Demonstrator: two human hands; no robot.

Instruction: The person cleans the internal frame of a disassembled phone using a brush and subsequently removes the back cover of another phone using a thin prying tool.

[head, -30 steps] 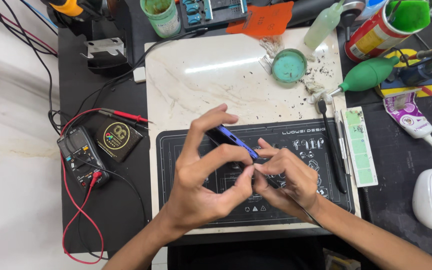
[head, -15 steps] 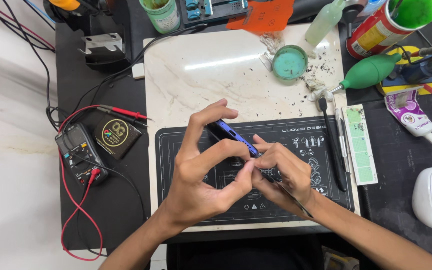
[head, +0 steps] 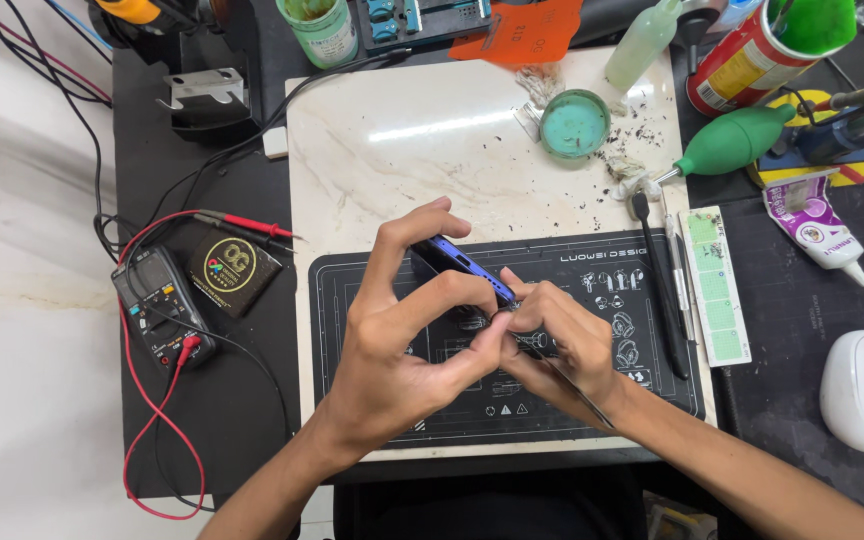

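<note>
Mostly hidden by fingers, one blue phone point(head: 457, 262) tilts over the black mat point(head: 352, 290), pinched in the curled left hand point(head: 397, 345). Beside it, the right hand point(head: 562, 345) grips one thin tool point(head: 577, 390), tip unseen.
</note>
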